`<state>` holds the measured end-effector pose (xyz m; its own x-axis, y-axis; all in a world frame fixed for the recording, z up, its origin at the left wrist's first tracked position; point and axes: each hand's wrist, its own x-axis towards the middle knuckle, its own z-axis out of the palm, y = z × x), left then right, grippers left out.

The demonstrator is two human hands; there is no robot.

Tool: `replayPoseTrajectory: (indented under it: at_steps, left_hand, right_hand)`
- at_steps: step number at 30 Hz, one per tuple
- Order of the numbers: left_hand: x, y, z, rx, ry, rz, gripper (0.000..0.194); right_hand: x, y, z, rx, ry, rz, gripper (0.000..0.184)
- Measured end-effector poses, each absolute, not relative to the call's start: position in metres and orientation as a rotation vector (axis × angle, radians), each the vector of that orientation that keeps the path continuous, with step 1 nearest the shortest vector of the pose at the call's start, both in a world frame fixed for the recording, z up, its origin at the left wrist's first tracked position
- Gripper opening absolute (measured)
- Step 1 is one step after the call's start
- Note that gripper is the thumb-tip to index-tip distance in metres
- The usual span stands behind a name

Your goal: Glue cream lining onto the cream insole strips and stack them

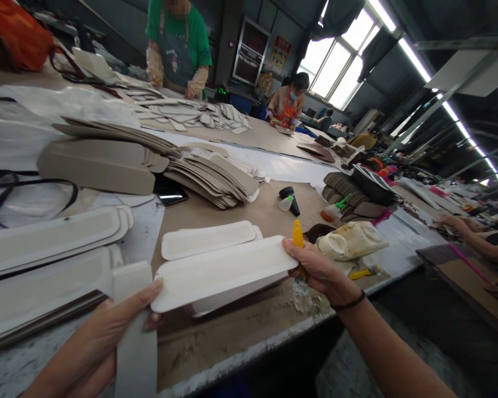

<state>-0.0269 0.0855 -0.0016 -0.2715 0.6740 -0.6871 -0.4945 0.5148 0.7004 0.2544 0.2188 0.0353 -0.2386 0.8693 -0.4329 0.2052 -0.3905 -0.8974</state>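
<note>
White panel (pixel 226 272), two-handed hold.
My left hand (pixel 103 329) pinches one end; right hand (pixel 320 269) grips the other plus yellow brush (pixel 297 233). Keep bristles (pixel 302 298) clear.

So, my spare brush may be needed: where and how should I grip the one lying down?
By the yellow handle, probably from above and the near table edge: it lies flat, that side open, with the jug behind and the messy bristle end pointing right.

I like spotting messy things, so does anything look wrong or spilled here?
Yes: the stained jug seems to lie on its side, and whitish gunk dirties the table by the yellow-handled brush, which looks messy.
</note>
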Motion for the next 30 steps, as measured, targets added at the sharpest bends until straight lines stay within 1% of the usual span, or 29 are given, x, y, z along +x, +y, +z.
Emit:
replayPoseTrajectory:
  at_steps: [3,6,8,10,12,15,17,20,23,27,30]
  left_hand:
    - [-0.031,0.109,0.020,0.036,1.443,1.151,0.028]
    - [-0.032,0.122,0.028,0.079,1.590,1.259,0.020]
    - [-0.032,0.119,0.022,0.188,1.695,1.256,0.022]
    - [-0.030,0.109,0.010,0.348,1.779,1.203,0.028]
    - [-0.026,0.098,-0.005,0.536,1.804,1.115,0.037]
    - [-0.018,0.090,-0.022,0.791,1.773,0.956,0.048]
    - [-0.014,0.091,-0.029,0.908,1.785,0.906,0.046]
    - [-0.009,0.094,-0.031,0.941,1.796,0.917,0.037]
    - [-0.005,0.093,-0.026,0.900,1.758,0.922,0.037]
    - [0.002,0.091,-0.019,0.907,1.745,0.932,0.037]
    - [0.003,0.090,-0.020,0.902,1.752,0.956,0.035]
  right_hand:
    - [0.239,0.250,0.046,-1.547,-1.465,1.569,0.047]
    - [0.229,0.279,0.050,-1.767,-1.746,1.239,0.044]
    - [0.231,0.289,0.051,-1.899,-1.868,0.965,0.042]
    - [0.237,0.286,0.051,-1.912,-1.868,0.830,0.038]
    - [0.240,0.271,0.052,-1.784,-1.787,0.891,0.044]
    - [0.232,0.234,0.050,-1.504,-1.663,1.067,0.064]
    - [0.218,0.209,0.044,-1.381,-1.615,1.145,0.070]
    - [0.192,0.182,0.027,-1.224,-1.470,1.272,0.066]
    - [0.171,0.169,0.008,-1.119,-1.323,1.407,0.059]
    - [0.162,0.162,-0.004,-1.203,-1.205,1.550,0.049]
    - [0.166,0.159,-0.003,-1.261,-1.197,1.579,0.042]
